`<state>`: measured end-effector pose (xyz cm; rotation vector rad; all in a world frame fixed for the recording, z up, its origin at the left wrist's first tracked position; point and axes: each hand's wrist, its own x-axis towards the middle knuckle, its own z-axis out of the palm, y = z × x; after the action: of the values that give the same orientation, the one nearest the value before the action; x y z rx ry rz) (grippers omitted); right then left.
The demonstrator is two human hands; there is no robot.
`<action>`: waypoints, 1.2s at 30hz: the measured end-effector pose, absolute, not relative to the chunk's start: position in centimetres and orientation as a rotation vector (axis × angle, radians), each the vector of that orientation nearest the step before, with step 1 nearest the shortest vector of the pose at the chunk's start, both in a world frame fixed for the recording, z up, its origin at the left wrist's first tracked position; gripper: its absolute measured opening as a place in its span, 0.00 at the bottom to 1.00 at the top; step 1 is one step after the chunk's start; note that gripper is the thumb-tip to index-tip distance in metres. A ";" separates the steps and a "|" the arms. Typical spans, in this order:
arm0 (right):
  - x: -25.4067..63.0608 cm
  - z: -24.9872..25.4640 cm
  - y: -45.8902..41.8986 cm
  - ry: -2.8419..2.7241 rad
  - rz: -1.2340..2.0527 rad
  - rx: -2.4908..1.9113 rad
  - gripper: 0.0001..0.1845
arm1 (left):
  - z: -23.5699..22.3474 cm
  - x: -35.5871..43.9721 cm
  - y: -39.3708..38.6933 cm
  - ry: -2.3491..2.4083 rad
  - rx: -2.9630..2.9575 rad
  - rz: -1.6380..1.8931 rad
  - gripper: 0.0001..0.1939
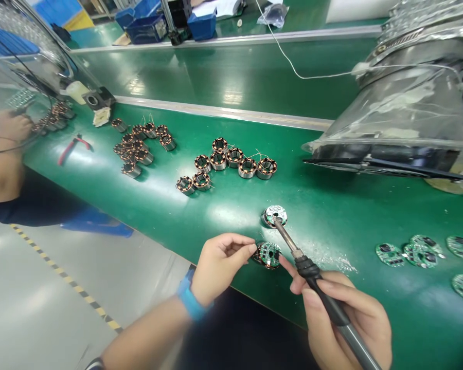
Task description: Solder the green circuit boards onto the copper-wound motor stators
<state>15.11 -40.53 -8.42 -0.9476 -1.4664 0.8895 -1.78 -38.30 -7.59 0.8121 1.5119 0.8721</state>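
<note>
My right hand (343, 313) is wrapped round a soldering iron (319, 288). Its metal tip points up and left, over a round circuit board (277, 211) that sits on a stator; whether they touch I cannot tell. Closer to me is a second stator topped with a green circuit board (270, 253). Thumb and forefinger of my left hand (219, 264) pinch this one at its left side, while an outstretched finger of my right hand touches its right edge. Small solder crumbs (332, 257) are scattered beside the iron.
Copper-wound stators (218, 159) stand in groups farther back. Loose round circuit boards (422, 252) lie at right, below a plastic-wrapped fume duct (401, 113). Red-handled cutters (73, 148) lie at left, near another person's hand (13, 126). A metal rail (216, 110) runs behind.
</note>
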 end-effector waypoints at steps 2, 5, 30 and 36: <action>15.1 -8.3 -40.5 -1.470 0.893 -0.950 0.19 | -7.8 -1.6 -38.2 1.533 0.892 0.902 0.06; 15.1 -8.2 -40.3 -1.471 0.892 -0.946 0.18 | -8.1 -1.4 -38.3 1.588 1.216 1.022 0.06; 16.5 -7.4 -40.7 -1.526 0.824 -1.065 0.14 | -7.4 -3.8 -36.0 1.255 1.304 0.655 0.04; 18.4 -7.6 -41.7 -1.682 0.762 -1.036 0.16 | -7.4 -4.1 -35.9 1.266 1.473 0.661 0.04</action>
<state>18.40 -41.73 -7.55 -1.0365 -1.6822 0.7620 -4.05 -35.86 -7.37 1.4728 1.2660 0.6614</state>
